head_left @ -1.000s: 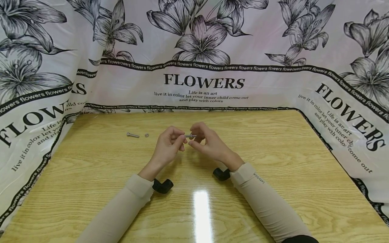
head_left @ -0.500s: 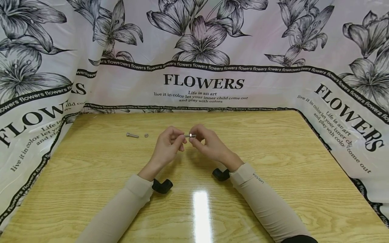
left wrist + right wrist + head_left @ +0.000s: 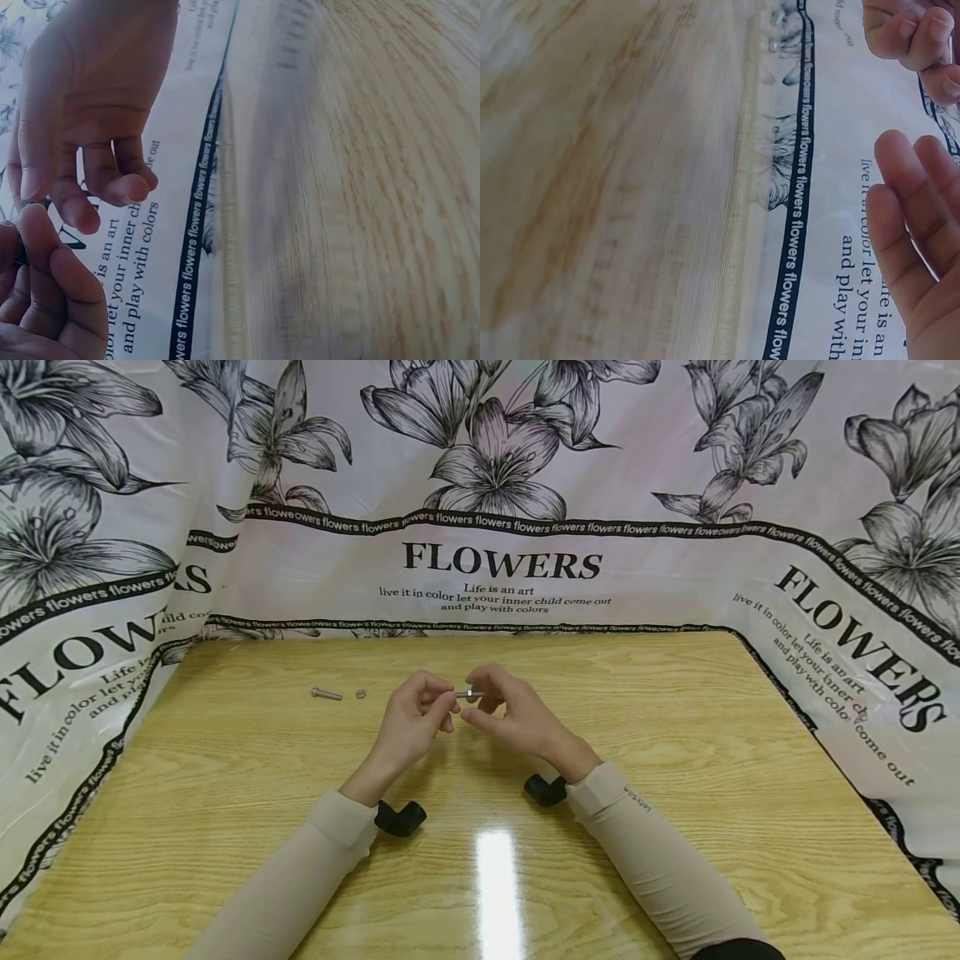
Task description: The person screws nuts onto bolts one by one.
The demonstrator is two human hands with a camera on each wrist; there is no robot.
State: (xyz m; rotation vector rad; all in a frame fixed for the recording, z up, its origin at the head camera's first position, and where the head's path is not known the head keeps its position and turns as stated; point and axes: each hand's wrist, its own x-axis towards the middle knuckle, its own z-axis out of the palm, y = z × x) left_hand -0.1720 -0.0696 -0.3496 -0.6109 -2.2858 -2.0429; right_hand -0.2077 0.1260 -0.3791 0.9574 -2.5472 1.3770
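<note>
My left hand (image 3: pixel 415 714) pinches a metal bolt (image 3: pixel 461 695) by its left end between thumb and fingertips, holding it level above the table. A small shiny hex nut (image 3: pixel 470 694) sits on the bolt's shank. Around that nut, my right hand (image 3: pixel 517 714) holds its thumb and index finger spread apart, one to each side. The bolt's head is hidden in the left fingers. In the right wrist view, several relaxed fingers of the right hand (image 3: pixel 915 240) show below the curled fingers of the left hand (image 3: pixel 911 34).
On the wooden table (image 3: pixel 637 710), a second bolt (image 3: pixel 327 694) lies to the left, with a loose nut (image 3: pixel 361 693) beside it. A flower-printed curtain (image 3: pixel 502 577) rises along the back and sides. Black wrist pieces (image 3: pixel 401 819) extend below the sleeves.
The right thumb and index finger close on the nut half a second ago, then spread apart again. My left hand keeps its pinch on the bolt in the same place.
</note>
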